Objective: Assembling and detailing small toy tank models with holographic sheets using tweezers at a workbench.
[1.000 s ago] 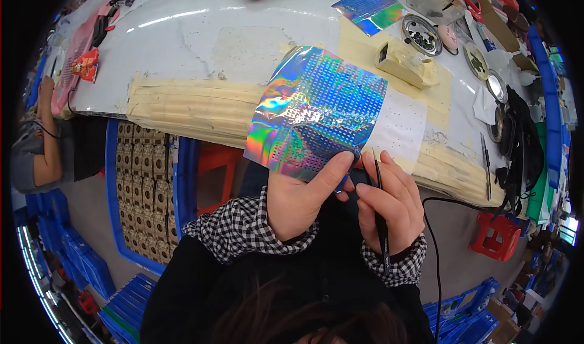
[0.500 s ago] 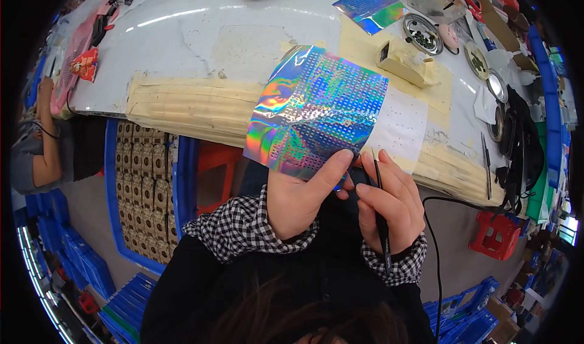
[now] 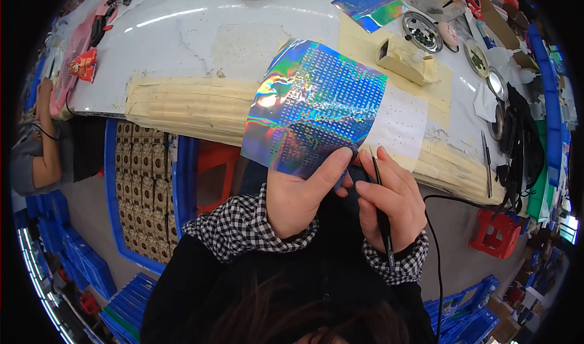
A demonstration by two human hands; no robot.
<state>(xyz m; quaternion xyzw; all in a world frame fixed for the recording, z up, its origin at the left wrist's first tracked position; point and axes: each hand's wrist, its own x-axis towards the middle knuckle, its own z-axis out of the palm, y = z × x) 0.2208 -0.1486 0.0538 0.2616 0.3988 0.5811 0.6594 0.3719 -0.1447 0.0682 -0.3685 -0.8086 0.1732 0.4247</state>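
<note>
A shiny holographic sheet (image 3: 322,100) with rows of small perforations is pinched by my left hand (image 3: 304,201) at its near right corner, thumb on top. The sheet curves up over the table's padded front edge. My right hand (image 3: 395,204) is closed around thin black tweezers (image 3: 382,216), their tips pointing up beside the sheet's corner. The fingertips of both hands nearly meet there; any small piece between them is too hidden to make out. Partly under the sheet lies a white sheet (image 3: 401,122) dotted with small marks.
Behind are a cream block-shaped holder (image 3: 404,61), a round metal dish (image 3: 422,32) of small dark pieces and another holographic sheet (image 3: 369,7). Left below stands a blue crate (image 3: 112,186) of camouflage-patterned boxes. A black cable (image 3: 435,253) hangs at right; another person's arm (image 3: 45,137) shows far left.
The holographic sheet has tilted slightly, and its reflections have shifted. Both hands stay almost in place, still gripping the sheet and the tweezers.
</note>
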